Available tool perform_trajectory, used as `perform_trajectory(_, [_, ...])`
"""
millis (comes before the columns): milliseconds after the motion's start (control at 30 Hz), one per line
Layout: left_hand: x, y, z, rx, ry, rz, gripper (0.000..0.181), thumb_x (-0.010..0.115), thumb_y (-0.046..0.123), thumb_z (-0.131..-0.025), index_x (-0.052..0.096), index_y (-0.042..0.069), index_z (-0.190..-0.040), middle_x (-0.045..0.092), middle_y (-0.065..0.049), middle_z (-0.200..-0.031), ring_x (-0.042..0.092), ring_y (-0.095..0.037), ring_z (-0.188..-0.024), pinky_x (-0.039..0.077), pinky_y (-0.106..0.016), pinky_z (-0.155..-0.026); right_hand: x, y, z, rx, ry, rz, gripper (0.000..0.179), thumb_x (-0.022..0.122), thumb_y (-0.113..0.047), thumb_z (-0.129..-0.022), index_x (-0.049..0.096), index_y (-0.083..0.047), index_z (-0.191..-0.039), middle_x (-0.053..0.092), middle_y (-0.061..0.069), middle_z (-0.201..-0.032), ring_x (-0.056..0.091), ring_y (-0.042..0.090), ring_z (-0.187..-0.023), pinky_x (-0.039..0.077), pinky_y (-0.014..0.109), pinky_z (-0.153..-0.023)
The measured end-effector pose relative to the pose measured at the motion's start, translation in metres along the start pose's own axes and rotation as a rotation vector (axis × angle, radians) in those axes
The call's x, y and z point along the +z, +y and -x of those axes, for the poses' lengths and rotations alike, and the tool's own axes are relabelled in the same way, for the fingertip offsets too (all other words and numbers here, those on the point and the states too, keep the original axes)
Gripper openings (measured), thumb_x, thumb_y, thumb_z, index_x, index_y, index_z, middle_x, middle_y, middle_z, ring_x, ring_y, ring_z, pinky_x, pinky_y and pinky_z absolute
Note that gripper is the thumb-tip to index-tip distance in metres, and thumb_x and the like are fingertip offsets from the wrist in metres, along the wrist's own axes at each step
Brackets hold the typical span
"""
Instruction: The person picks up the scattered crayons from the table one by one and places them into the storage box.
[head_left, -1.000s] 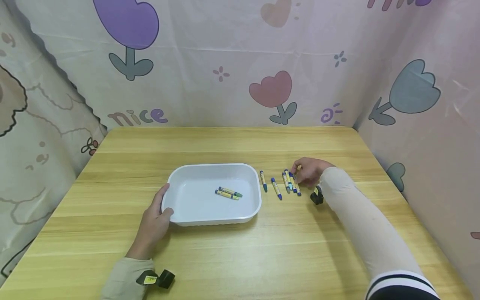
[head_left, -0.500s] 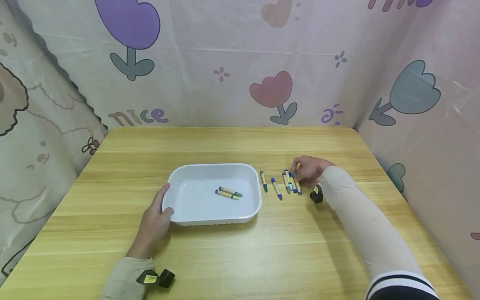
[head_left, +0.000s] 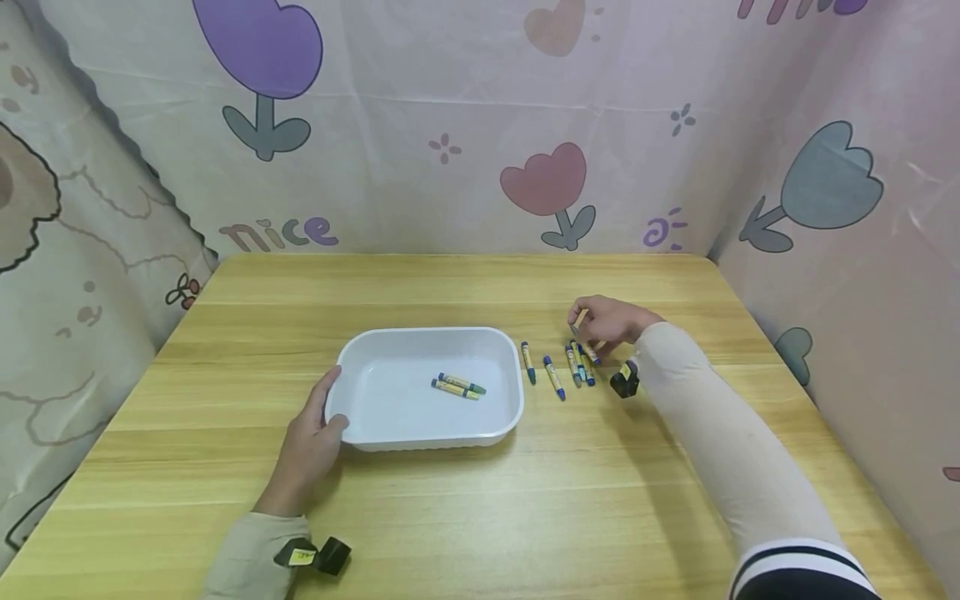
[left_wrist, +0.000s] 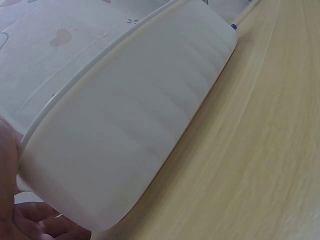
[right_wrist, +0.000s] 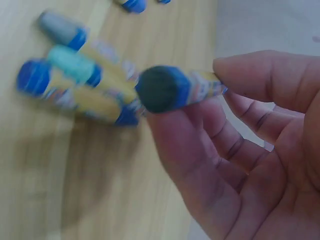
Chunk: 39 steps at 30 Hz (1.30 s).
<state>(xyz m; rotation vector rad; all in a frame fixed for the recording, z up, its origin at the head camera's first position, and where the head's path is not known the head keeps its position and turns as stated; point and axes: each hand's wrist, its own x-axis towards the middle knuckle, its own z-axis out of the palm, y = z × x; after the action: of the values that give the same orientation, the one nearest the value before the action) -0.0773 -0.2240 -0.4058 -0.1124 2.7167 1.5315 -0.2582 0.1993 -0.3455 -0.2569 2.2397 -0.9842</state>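
Left hand (head_left: 309,446): grips the left end of the white tray (head_left: 382,400), thumb at the near corner and fingers along the end wall. The tray sits upright on the wood-grain table (head_left: 480,517). Two crayons (head_left: 454,389) lie close together inside it, right of centre. Right hand (head_left: 613,321): thumb and fingertips pinch a dark-tipped crayon (right_wrist: 172,89), its tip facing the wrist camera. This crayon is over the table, right of the tray and just beside a cluster of crayons (head_left: 573,365); grey, mint and blue ends are visible there. Whether it touches the cluster cannot be determined. Two loose crayons, one green-tipped (head_left: 528,363) and one blue-tipped (head_left: 554,378), lie apart between tray and cluster. A printed curtain (head_left: 405,167) hangs behind the table.
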Motion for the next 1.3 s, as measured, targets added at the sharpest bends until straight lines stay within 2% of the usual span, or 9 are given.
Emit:
perform_trajectory(133, [0.000, 0.000, 0.000, -0.006, 0.004, -0.002, 0.071, 0.041, 0.003, -0.092, 0.015, 0.015, -0.157, 0.013, -0.018, -0.160, 0.014, -0.043, -0.143, 0.019, -0.060, -0.112, 0.004, -0.012, -0.004, -0.031, 0.000, 0.016, 0.039, 0.053, -0.002, -0.092, 0.040, 0.005, -0.129, 0.048, 0.015, -0.099, 0.055, 0.023, -0.081, 0.058, 0.039, -0.068])
perform_trajectory(367, [-0.001, 0.000, 0.000, 0.005, 0.004, 0.001, 0.071, 0.041, 0.002, -0.092, 0.015, 0.015, -0.157, 0.013, -0.019, -0.159, 0.015, -0.043, -0.143, 0.019, -0.059, -0.112, 0.014, -0.031, -0.011, -0.073, -0.008, 0.028, 0.039, 0.054, -0.003, -0.092, 0.043, 0.005, -0.129, 0.049, 0.010, -0.088, 0.050, 0.019, -0.074, 0.058, 0.038, -0.068])
perform_trajectory(600, [0.000, 0.000, 0.000, 0.004, 0.002, 0.003, 0.071, 0.041, 0.002, -0.092, 0.016, 0.015, -0.157, 0.013, -0.018, -0.159, 0.014, -0.043, -0.143, 0.019, -0.059, -0.112, 0.023, -0.049, -0.015, -0.134, -0.023, 0.032, 0.039, 0.054, -0.003, -0.092, 0.043, 0.006, -0.128, 0.049, 0.014, -0.095, 0.054, 0.021, -0.076, 0.059, 0.038, -0.069])
perform_trajectory(800, [0.000, 0.000, 0.001, 0.006, 0.004, 0.005, 0.071, 0.041, 0.002, -0.092, 0.016, 0.015, -0.156, 0.013, -0.019, -0.159, 0.015, -0.043, -0.143, 0.019, -0.060, -0.112, 0.031, -0.065, -0.018, -0.165, -0.036, 0.062, 0.037, 0.057, -0.006, -0.092, 0.046, 0.004, -0.126, 0.052, 0.013, -0.094, 0.055, 0.021, -0.078, 0.059, 0.036, -0.068])
perform_trajectory(1300, [-0.001, 0.002, 0.001, 0.005, 0.001, -0.008, 0.071, 0.040, 0.002, -0.092, 0.014, 0.014, -0.157, 0.013, -0.021, -0.159, 0.015, -0.045, -0.142, 0.020, -0.061, -0.111, 0.052, -0.096, -0.030, -0.183, -0.092, 0.093, 0.037, 0.058, -0.004, -0.092, 0.049, 0.002, -0.127, 0.057, 0.016, -0.104, 0.062, 0.025, -0.085, 0.059, 0.036, -0.069])
